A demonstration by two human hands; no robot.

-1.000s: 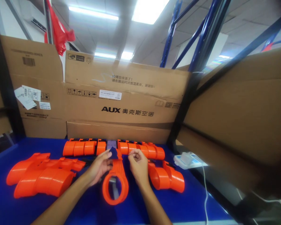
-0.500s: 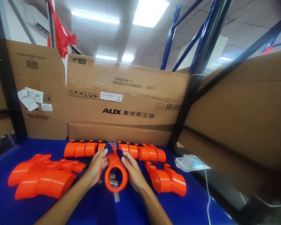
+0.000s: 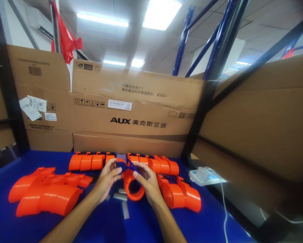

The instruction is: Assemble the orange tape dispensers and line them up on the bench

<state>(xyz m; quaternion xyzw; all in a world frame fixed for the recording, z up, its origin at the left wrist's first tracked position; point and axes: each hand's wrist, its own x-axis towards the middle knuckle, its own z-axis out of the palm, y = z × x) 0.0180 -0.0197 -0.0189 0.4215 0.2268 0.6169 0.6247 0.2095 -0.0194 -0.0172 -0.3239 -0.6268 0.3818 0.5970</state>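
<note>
Held above the blue table top is an orange plastic tube point(image 3: 127, 190), its round opening facing me. My right hand point(image 3: 150, 184) grips the tube's right side, thumb in front and fingers behind. On the tube's upper end sits a dark blue piece point(image 3: 123, 165), whose exact kind I cannot make out. My left hand point(image 3: 108, 179) pinches this piece between thumb and fingers, left of the tube. Grey strips point(image 3: 125, 209) lie on the table just below the hands.
Several joined orange tubes point(image 3: 49, 199) lie at the left, others point(image 3: 184, 195) at the right. A row of orange parts point(image 3: 87, 162) lines the back, before a cardboard wall point(image 3: 146, 111). A white device point(image 3: 205, 175) with a cable point(image 3: 224, 212) sits at the right edge.
The orange tube has tilted and shifted to the right, and its ring sits slightly higher. Both hands have turned with it; the left has moved right, toward the tube's upper end.
</note>
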